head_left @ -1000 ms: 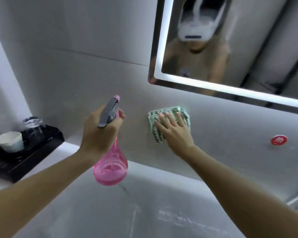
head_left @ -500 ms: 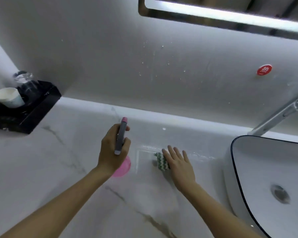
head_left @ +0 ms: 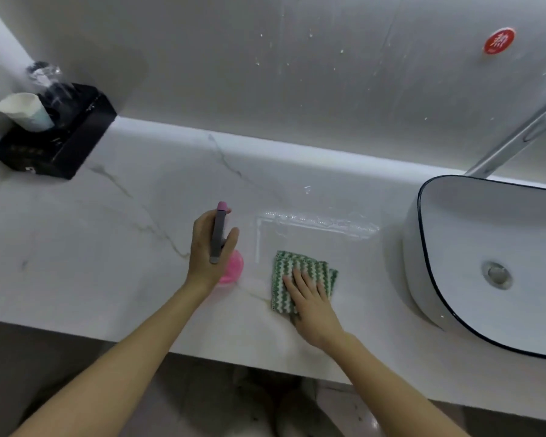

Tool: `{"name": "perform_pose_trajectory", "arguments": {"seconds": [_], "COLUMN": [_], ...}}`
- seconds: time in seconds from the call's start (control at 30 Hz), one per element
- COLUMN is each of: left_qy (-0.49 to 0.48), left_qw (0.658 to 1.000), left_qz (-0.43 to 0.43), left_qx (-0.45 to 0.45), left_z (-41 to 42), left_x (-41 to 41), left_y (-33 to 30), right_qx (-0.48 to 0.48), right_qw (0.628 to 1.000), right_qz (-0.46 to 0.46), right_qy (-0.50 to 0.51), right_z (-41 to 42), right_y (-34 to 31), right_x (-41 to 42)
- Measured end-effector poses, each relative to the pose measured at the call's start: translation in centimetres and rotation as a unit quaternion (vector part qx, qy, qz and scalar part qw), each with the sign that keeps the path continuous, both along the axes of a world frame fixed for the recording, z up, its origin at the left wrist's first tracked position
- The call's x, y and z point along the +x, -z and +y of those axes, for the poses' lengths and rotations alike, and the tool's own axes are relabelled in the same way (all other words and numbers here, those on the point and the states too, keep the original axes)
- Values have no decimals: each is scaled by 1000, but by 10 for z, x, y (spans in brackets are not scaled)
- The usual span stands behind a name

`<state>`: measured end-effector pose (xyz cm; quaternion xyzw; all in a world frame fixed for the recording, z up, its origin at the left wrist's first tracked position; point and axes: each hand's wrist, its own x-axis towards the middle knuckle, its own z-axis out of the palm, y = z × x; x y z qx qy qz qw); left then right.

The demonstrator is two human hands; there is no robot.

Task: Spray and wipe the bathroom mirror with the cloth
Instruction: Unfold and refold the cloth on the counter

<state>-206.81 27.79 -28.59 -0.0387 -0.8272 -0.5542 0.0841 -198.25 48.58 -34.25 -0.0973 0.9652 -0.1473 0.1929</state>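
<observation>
My left hand [head_left: 209, 247] grips the neck of a pink spray bottle [head_left: 232, 267] with a grey trigger head, standing on the white marble counter [head_left: 108, 234]. A green and white striped cloth [head_left: 300, 269] lies flat on the counter to its right. On the cloth's near part rests my right hand [head_left: 311, 305], its fingers straight. The mirror is out of view above the frame. The grey wall [head_left: 265, 64] behind the counter carries scattered droplets.
A white basin with a dark rim [head_left: 486, 266] sits at the right under a chrome tap [head_left: 514, 140]. At the back left, a black tray [head_left: 54, 137] holds a white cup [head_left: 24, 111] and a glass. A red round sticker [head_left: 499, 41] is on the wall.
The view dropped from the mirror and wall to the counter. Both hands came down: the bottle now stands on the counter and the cloth moved from the wall to the countertop, toward the near edge.
</observation>
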Motion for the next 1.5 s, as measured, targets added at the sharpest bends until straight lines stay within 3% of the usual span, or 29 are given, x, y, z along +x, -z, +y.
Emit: {"name": "perform_pose_trajectory", "arguments": {"seconds": [0.23, 0.3, 0.43, 0.53, 0.73, 0.97, 1.2, 1.3, 1.5], "left_qy": [12, -2, -136, -165, -29, 71, 116, 158, 199], "left_qw": [998, 998, 973, 972, 985, 967, 931, 917, 920], "left_qz": [-33, -45, -180, -162, -120, -141, -144, -126, -32], "left_qx": [-44, -47, -47, -45, -117, -202, -314, -345, -337], "left_z": [-14, -7, -2, 13, 59, 92, 100, 100, 91], "left_x": [17, 33, 81, 117, 109, 58, 32, 27, 11], "left_y": [-2, -1, 21, 30, 32, 49, 68, 70, 62], "right_qx": [-68, -97, -131, -108, -42, -94, -174, -220, -286], "right_qw": [997, 995, 972, 957, 970, 960, 933, 913, 888], "right_qz": [-19, 15, 84, 93, 69, 69, 153, 187, 222], "right_qy": [-29, 13, 177, 253, 231, 256, 275, 287, 282], "right_z": [20, 26, 42, 55, 64, 53, 53, 54, 51], "right_y": [-9, -12, -11, -7, 2, 7, 8, 5, -1], "right_x": [7, 7, 0, -10, -27, -33, -35, -29, -14]}}
